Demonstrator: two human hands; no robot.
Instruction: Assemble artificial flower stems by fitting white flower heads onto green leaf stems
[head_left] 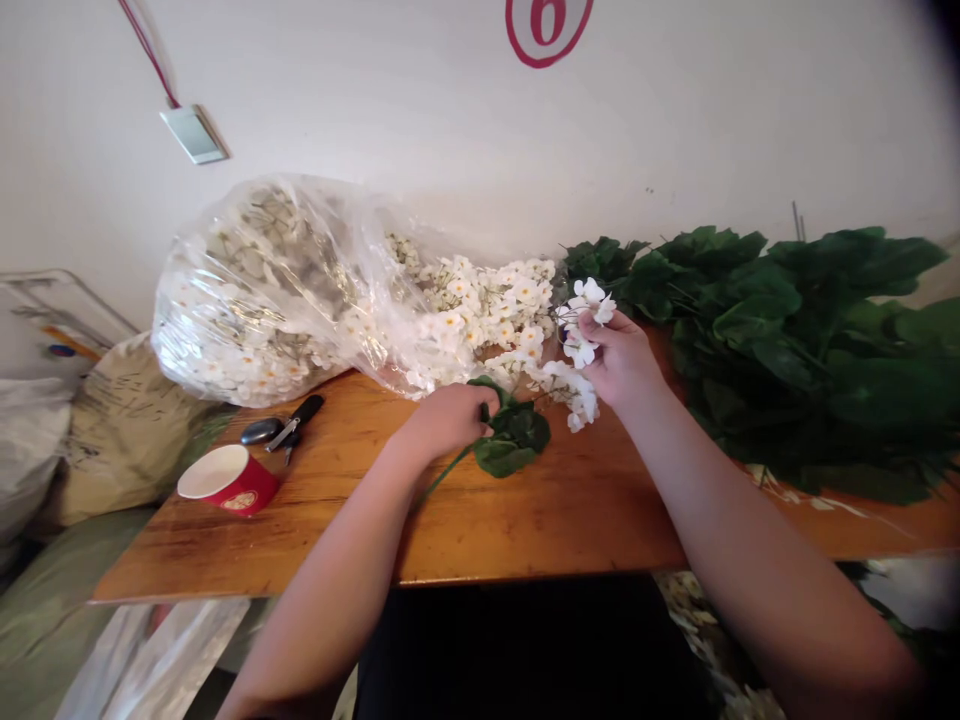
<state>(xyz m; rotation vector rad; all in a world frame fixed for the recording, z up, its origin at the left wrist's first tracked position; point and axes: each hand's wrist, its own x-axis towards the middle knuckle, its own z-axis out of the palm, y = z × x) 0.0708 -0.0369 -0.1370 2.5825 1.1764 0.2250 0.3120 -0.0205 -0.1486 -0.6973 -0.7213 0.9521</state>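
My left hand [454, 420] is closed round a green leafy stem [517, 436] above the wooden table [480, 530]; its leaves spread to the right of my fingers and the stem points down left. Between the fingers of my right hand [615, 350] is a sprig of white flowers [586, 305]. Just left of that hand, loose white flowers [487, 300] spill out of a clear plastic bag [255, 290] filled with more of them. A large heap of green leaves [810, 350] lies to the right of my right hand.
On the table's left part stands a red paper cup [244, 490], with a dark rounded object [262, 431] and a small metal tool [282, 436] behind it. Sacks [120, 430] lie beyond the left edge. A white wall [420, 100] rises behind the table.
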